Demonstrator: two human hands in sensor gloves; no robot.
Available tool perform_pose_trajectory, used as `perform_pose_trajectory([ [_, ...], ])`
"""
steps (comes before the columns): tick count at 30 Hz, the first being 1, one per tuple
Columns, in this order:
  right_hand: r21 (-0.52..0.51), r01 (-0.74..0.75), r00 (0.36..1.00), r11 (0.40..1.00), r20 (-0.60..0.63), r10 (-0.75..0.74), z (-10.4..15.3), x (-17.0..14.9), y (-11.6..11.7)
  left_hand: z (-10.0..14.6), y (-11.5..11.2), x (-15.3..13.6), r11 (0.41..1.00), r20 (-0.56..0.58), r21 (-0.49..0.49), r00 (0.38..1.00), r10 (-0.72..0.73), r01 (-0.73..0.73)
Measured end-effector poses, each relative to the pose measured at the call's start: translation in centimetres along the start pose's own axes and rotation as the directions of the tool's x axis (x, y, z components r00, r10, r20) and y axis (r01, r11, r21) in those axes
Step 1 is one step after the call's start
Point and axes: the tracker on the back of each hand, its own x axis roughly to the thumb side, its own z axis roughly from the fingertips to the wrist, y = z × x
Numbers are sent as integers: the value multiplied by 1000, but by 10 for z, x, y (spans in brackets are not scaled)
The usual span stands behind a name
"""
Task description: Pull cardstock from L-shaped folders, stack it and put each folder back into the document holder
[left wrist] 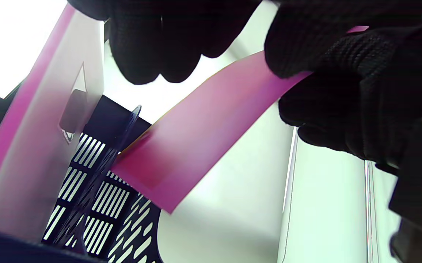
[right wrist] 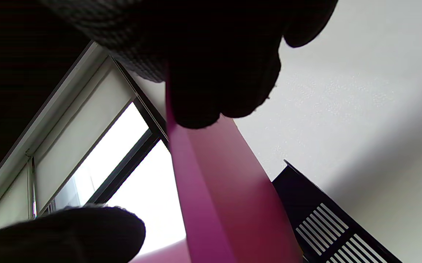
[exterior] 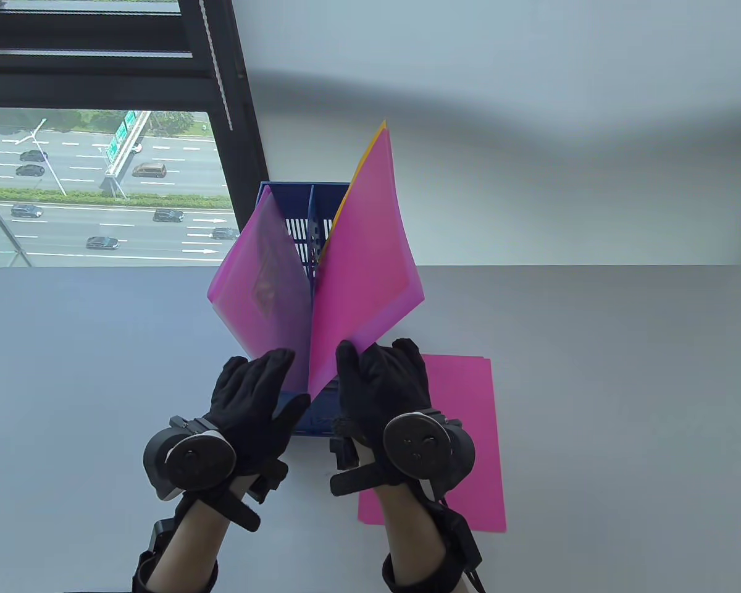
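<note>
A blue slotted document holder [exterior: 296, 204] stands at the table's middle, against the wall. A translucent pink folder [exterior: 265, 290] leans out of its left slot. My left hand [exterior: 265, 386] lies against that folder's lower corner with fingers fairly straight. A pink folder [exterior: 364, 272] with a yellow sheet [exterior: 370, 148] behind it leans from the right slot. My right hand [exterior: 380, 377] pinches this folder's lower edge [right wrist: 196, 171] between thumb and fingers. The same folder [left wrist: 196, 135] shows in the left wrist view. Pink cardstock [exterior: 469, 432] lies flat on the table under my right wrist.
A grey table [exterior: 593, 401] runs to a white wall. A window with a dark frame [exterior: 222, 92] is at the back left, just behind the holder.
</note>
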Motion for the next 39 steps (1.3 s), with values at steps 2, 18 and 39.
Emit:
perform_pose_trajectory([
  [2,21,17,1000,1000,1,-17,1,3,2,0,-5,5,1000,6,-8,1000,-18,18],
  [18,203,59,995,977,63,-73,16,33,22,2,-2,0,991,-74,125,996,-44,53],
  [39,107,279,958,954,-101,-269,-26,-30,-59,8,25,-94,656,-91,137,650,755,-742],
])
